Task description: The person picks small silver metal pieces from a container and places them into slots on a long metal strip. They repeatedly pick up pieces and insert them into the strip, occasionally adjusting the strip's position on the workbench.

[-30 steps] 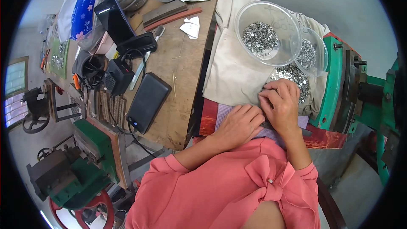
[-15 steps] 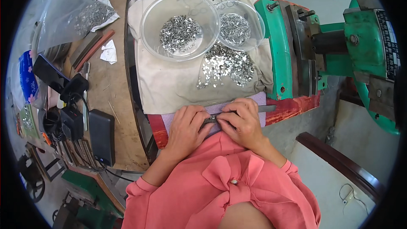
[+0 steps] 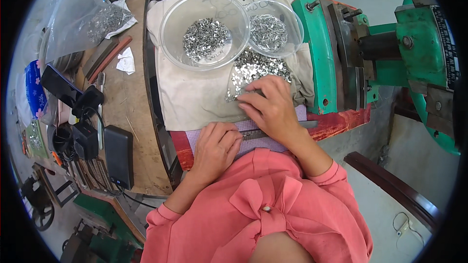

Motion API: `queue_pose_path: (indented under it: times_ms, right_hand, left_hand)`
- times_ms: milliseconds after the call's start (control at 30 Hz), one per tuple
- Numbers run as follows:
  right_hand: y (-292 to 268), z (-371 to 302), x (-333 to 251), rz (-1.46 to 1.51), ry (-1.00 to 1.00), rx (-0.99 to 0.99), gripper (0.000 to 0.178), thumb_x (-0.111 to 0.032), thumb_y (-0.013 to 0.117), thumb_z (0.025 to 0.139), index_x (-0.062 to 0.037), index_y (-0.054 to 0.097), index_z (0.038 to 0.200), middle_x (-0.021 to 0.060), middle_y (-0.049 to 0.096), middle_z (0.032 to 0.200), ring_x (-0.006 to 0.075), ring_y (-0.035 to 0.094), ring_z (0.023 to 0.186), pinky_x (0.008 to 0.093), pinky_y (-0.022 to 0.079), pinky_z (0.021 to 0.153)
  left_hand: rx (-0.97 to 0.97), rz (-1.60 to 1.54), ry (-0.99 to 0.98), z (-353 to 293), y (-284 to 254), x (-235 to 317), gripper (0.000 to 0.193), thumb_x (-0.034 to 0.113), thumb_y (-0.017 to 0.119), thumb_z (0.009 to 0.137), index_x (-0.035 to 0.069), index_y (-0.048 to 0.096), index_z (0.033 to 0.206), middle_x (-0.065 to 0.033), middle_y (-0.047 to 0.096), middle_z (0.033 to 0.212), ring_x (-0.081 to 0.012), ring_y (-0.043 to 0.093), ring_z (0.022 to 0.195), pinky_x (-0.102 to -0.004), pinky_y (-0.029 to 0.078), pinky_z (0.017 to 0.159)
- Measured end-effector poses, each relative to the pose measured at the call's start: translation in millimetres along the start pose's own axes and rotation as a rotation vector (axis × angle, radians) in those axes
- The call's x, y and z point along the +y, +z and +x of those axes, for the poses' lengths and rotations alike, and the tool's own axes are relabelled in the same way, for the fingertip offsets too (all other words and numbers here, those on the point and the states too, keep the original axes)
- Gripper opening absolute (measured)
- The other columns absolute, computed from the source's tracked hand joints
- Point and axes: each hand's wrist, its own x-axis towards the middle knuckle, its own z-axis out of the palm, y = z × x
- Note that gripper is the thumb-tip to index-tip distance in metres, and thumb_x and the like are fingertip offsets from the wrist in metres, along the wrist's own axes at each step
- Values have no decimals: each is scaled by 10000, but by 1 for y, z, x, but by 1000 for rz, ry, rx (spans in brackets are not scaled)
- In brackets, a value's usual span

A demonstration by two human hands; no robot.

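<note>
1. Bench [image 3: 139,165], wooden, at the person's left; bears tools and electronics, apart from the hands.
2. Machine [image 3: 319,68], green, at right, beside the work surface.
3. Cloth [image 3: 187,104], beige, spread beneath tubs and heap, presumably to stop small parts rolling.
4. Large tub [image 3: 170,29], clear, holding short metal bits; set at the far side, likely to free the near edge.
5. Small tub [image 3: 295,29], clear, holding slim metal pins; beside the large one, rims seeming to overlap.
6. Left hand [image 3: 214,143]: fingers curled at the strip's left end, probably steadying it; grip itself hidden, cannot tell.
7. Right hand [image 3: 270,109]: fingers bent over the heap's near edge; cannot tell whether anything is pinched.
8. Dark strip [image 3: 253,133], lying crosswise before the person, handy to both hands.
9. Metal pieces [image 3: 248,65], shiny, loosely heaped on the cloth, seemingly for easy picking.
</note>
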Motion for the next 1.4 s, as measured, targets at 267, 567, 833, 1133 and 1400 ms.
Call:
queue_pose_path:
  times_ms: [267, 567, 833, 1133, 1400]
  right_hand:
    - [5, 6, 2, -32, -25, -53, 197, -106, 823, 724, -117, 708, 884, 19, 639, 1068, 282, 564, 1085, 433, 420, 945]
    - [-8, -5, 3, -54, 10, -26, 159, -100, 798, 730, -102, 708, 861, 24, 623, 1033, 278, 565, 1063, 435, 427, 932]
    - [-5, -7, 3, -27, 18, -26, 160, -108, 809, 741, -96, 715, 870, 30, 623, 1035, 282, 564, 1070, 443, 428, 937]
    - [8, 8, -9, -95, 53, -10, 182, -103, 820, 714, -107, 732, 873, 7, 640, 974, 265, 583, 1026, 429, 416, 919]
    - [-5, -4, -8, 26, 96, 2, 159, -72, 799, 723, -94, 720, 860, 13, 640, 978, 266, 577, 1028, 438, 408, 942]
  left_hand:
    - [-14, -4, -11, 3, -2, 3, 218, 20, 783, 739, 58, 645, 903, -77, 641, 997, -302, 594, 872, -412, 471, 757]
    - [-22, 127, 98, 8, 2, 7, 195, 47, 771, 749, 64, 643, 895, -62, 631, 982, -275, 602, 876, -402, 455, 741]
    - [65, 63, 17, 18, -7, 4, 211, -9, 771, 696, 72, 652, 850, -50, 647, 957, -273, 605, 852, -393, 459, 730]
    - [118, 171, -92, 31, -11, -18, 191, -24, 763, 726, 42, 687, 888, -84, 630, 996, -293, 590, 887, -397, 488, 749]
    - [-8, 168, -46, 33, -23, -19, 220, -38, 733, 744, 37, 692, 947, -90, 611, 1021, -294, 587, 901, -407, 500, 753]
